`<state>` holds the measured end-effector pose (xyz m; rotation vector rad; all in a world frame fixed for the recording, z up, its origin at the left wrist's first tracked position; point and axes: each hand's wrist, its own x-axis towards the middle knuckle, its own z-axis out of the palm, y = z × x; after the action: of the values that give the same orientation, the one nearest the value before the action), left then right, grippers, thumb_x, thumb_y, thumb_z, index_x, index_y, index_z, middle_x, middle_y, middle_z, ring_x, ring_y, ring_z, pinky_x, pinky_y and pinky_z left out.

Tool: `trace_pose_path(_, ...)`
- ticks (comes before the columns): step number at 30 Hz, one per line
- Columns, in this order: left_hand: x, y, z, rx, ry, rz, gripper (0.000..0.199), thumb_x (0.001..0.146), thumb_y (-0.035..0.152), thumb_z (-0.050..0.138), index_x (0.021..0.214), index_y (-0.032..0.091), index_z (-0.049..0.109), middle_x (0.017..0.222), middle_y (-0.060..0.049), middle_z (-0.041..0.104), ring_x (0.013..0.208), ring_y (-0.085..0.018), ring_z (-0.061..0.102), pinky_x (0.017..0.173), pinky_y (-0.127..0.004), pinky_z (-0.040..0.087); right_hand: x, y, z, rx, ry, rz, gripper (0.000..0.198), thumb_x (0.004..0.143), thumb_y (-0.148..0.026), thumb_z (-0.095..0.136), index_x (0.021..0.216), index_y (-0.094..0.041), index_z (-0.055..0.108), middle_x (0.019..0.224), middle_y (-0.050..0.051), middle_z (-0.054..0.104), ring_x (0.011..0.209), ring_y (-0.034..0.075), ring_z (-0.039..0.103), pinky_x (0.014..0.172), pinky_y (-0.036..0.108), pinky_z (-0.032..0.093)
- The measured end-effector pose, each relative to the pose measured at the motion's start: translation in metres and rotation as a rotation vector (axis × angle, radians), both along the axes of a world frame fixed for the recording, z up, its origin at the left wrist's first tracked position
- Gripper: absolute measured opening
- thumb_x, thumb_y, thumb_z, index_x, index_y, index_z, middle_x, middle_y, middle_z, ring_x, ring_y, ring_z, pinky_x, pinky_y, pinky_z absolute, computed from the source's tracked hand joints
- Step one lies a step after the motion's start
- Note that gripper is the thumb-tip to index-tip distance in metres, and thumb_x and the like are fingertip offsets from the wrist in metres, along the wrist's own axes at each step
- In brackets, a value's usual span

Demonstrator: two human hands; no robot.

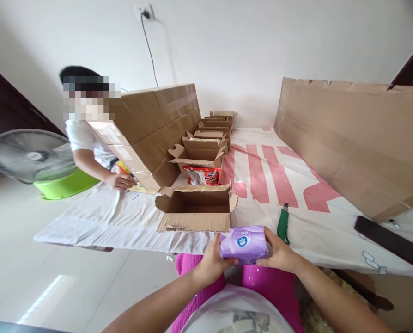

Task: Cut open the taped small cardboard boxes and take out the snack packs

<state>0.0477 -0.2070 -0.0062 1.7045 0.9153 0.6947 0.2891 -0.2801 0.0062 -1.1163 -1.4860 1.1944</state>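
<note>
Purple packet (244, 244) sits clasped between left hand (211, 264) and right hand (279, 253), its blue oval logo (242, 241) showing, lettering too small to read; ahead-left of the grip, an open carton (194, 223), then a red packet (203, 175) with illegible characters.

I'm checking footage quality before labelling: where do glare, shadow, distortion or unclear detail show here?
Head view: a bright streak of glare on the floor, lower left; head view: a soft shadow on the wall, right of the cable; head view: the fan looks stretched sideways near the left edge; head view: the purple pack shows its logo, but small print is unreadable.
</note>
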Motion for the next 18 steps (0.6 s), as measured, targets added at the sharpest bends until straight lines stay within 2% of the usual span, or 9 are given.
trace_pose_path(2,-0.016,0.005,0.003,0.031,0.040,0.025,0.052,0.062,0.031,0.081,0.101,0.020,0.049,0.098,-0.007,0.069,0.090,-0.027,0.066,0.080,-0.042,0.053,-0.015,0.005,-0.001,0.011,-0.025,0.008,0.074,0.066,-0.032,0.083,0.131,-0.021,0.048,0.129,0.011,0.060,0.117,0.029,0.058,0.100,0.043,0.046)
trace_pose_path(6,-0.044,0.015,0.011,0.104,0.067,0.068,0.052,0.065,0.034,0.080,0.105,0.020,0.051,0.100,-0.009,0.070,0.091,-0.028,0.068,0.079,-0.042,0.054,-0.042,0.019,-0.007,0.090,-0.127,-0.041,0.078,0.063,-0.026,0.085,0.132,-0.022,0.048,0.127,0.012,0.060,0.118,0.030,0.057,0.101,0.047,0.045)
trace_pose_path(9,-0.062,0.025,0.010,0.140,0.146,0.119,0.051,0.064,0.035,0.080,0.105,0.019,0.052,0.099,-0.010,0.071,0.090,-0.029,0.069,0.078,-0.042,0.054,-0.058,0.029,-0.013,0.207,-0.216,-0.089,0.079,0.059,-0.029,0.087,0.129,-0.022,0.051,0.126,0.013,0.057,0.119,0.032,0.054,0.103,0.049,0.043)
trace_pose_path(11,-0.073,0.031,0.007,0.149,0.203,0.159,0.050,0.064,0.036,0.079,0.104,0.019,0.054,0.100,-0.010,0.071,0.091,-0.030,0.068,0.078,-0.041,0.054,-0.065,0.035,-0.019,0.236,-0.238,-0.121,0.076,0.061,-0.032,0.087,0.127,-0.022,0.051,0.125,0.014,0.056,0.118,0.031,0.054,0.101,0.049,0.045)
trace_pose_path(14,-0.084,0.041,0.001,0.092,0.237,0.221,0.052,0.063,0.039,0.079,0.103,0.018,0.055,0.097,-0.009,0.070,0.092,-0.030,0.068,0.081,-0.042,0.054,-0.072,0.039,-0.028,0.188,-0.227,-0.179,0.071,0.067,-0.029,0.082,0.129,-0.022,0.048,0.121,0.013,0.057,0.108,0.028,0.058,0.093,0.046,0.050)
trace_pose_path(16,-0.088,0.044,-0.001,0.045,0.208,0.234,0.059,0.063,0.038,0.078,0.112,0.018,0.052,0.101,-0.008,0.070,0.095,-0.029,0.067,0.083,-0.042,0.054,-0.075,0.040,-0.034,0.130,-0.217,-0.199,0.070,0.070,-0.024,0.078,0.131,-0.023,0.045,0.118,0.011,0.059,0.103,0.025,0.061,0.088,0.044,0.053)
trace_pose_path(18,-0.088,0.046,-0.001,0.062,0.169,0.262,0.065,0.064,0.037,0.077,0.119,0.018,0.048,0.105,-0.008,0.069,0.097,-0.027,0.067,0.084,-0.040,0.054,-0.077,0.039,-0.037,0.085,-0.218,-0.199,0.066,0.071,-0.020,0.075,0.131,-0.023,0.046,0.116,0.010,0.062,0.103,0.025,0.062,0.087,0.043,0.054)
